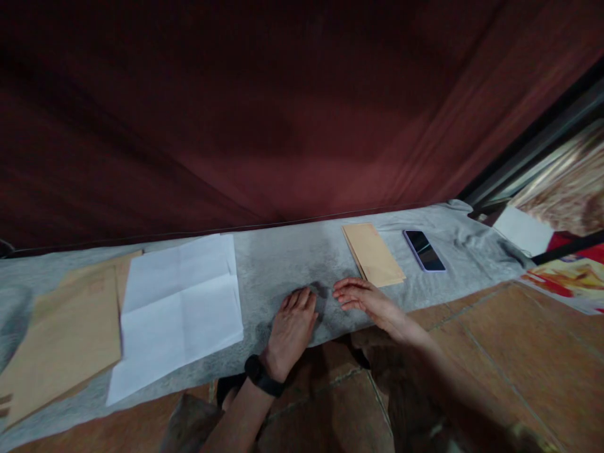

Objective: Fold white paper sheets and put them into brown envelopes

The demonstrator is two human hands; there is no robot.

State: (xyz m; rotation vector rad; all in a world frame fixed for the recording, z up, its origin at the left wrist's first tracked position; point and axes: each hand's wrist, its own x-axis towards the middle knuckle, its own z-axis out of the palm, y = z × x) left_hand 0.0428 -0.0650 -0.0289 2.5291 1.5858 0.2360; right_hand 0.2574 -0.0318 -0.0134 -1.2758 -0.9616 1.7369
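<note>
Palm down, my left hand (292, 324) rests on the grey cloth (278, 258) with its fingers laid out flat and nothing in it. My right hand (363, 299) is open, fingers stretched out to the left, just in front of a small stack of brown envelopes (375, 255); whether it touches the cloth I cannot tell. White paper sheets (182, 308) with fold creases lie left of my left hand. Larger brown envelopes (75, 333) lie at the far left, partly under the sheets.
A phone (423, 251) with a dark screen lies right of the small envelopes. Behind the cloth-covered surface hangs a dark red curtain (302, 126). Brown floor tiles (528, 346) show in front. A dark frame (538, 138) and a colourful printed sheet (566, 283) are at the right.
</note>
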